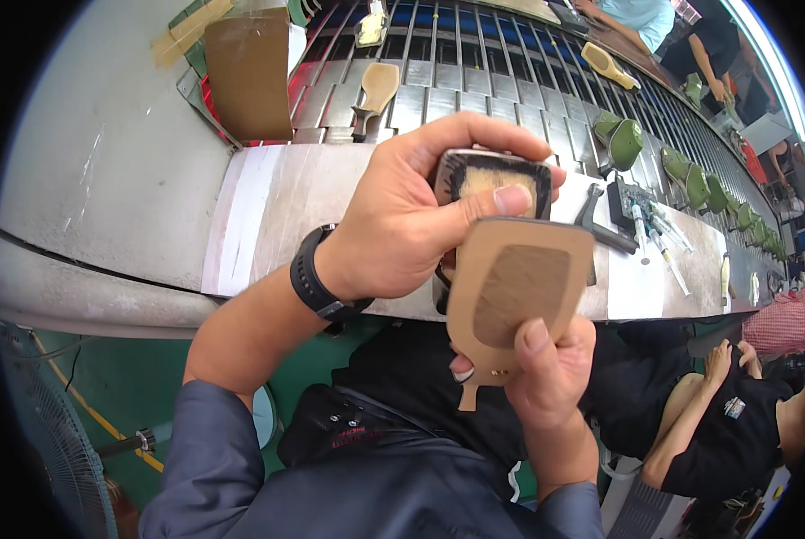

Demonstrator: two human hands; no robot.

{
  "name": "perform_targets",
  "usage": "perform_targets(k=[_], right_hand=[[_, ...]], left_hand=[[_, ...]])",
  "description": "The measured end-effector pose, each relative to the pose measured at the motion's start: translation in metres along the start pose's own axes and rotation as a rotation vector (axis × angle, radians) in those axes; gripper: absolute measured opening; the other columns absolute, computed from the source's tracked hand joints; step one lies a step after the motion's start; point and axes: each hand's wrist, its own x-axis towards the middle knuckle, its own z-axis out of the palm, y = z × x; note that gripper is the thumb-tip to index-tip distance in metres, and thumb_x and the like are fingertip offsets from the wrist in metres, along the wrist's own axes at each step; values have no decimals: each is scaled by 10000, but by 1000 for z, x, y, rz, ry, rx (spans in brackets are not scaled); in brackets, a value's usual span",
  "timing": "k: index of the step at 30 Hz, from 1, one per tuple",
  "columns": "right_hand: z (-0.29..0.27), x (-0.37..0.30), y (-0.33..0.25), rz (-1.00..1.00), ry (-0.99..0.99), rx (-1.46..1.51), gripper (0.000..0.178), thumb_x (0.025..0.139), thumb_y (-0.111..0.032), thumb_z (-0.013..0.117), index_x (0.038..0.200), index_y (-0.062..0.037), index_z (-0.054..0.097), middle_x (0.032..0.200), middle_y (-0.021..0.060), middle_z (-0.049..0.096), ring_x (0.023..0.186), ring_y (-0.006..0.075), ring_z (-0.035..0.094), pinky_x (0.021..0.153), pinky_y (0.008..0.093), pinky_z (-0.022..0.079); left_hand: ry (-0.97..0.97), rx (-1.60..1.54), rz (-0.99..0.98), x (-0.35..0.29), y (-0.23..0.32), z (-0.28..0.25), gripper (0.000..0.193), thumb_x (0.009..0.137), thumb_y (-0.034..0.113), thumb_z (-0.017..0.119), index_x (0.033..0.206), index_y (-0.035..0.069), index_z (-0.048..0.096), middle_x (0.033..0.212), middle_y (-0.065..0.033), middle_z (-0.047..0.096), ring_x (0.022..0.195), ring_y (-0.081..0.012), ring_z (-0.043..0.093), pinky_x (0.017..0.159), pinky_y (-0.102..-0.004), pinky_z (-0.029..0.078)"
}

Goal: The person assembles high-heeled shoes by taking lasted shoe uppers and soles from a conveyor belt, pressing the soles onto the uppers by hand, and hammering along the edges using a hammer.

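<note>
The left hand (393, 216) grips a dark brush (490, 180), thumb pressed across its bristles, just above the tan insole board (515, 292), which the right hand (546, 373) pinches upright by its near, narrow end.

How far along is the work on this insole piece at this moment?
Done: a darker roughened patch already covers the middle of the tan insole board. In hand: right hand holds the board, left hand holds a black-rimmed block at its top edge. Left: the two are not yet visibly joined.
</note>
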Motion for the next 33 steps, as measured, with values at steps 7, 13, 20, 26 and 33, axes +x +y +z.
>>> perform_targets(k=[7,13,20,26,33], right_hand=[[4,18,5,-12,-18,-80,390,1078,-253,606,1175,120,667,981,196,761,795,214,758,666,309,631],[6,16,4,-14,-36,-102,390,1079,-257,605,1198,106,679,984,188,764,794,205,755,672,306,631],[9,15,1,1,-20,-98,384,1077,-248,610,1198,109,685,990,191,765,800,204,756,683,309,633],[10,14,0,11,-7,-89,366,1076,-229,611,1194,109,686,986,193,766,798,206,756,680,310,633],[11,13,2,5,5,-69,355,1076,-219,609,1184,110,688,979,195,765,779,205,754,664,308,629]], left_hand=[[-44,-143,-63,-5,1,-5,856,881,623,754,1370,-44,537,1345,-299,634,1253,-372,655,1050,-512,552],[5,-11,-79,-11,6,3,866,776,540,875,1330,-39,545,1313,-282,654,1241,-360,662,1054,-503,548],[-54,-27,-28,-11,1,-2,770,786,375,884,1336,-41,542,1315,-283,652,1230,-346,668,1052,-499,551],[-72,-1,-26,-12,4,-2,736,813,372,859,1337,-37,543,1307,-279,656,1235,-343,666,1047,-494,556],[-52,-3,-41,-12,4,2,709,847,427,824,1315,-34,559,1289,-271,666,1223,-334,672,1030,-485,565]])
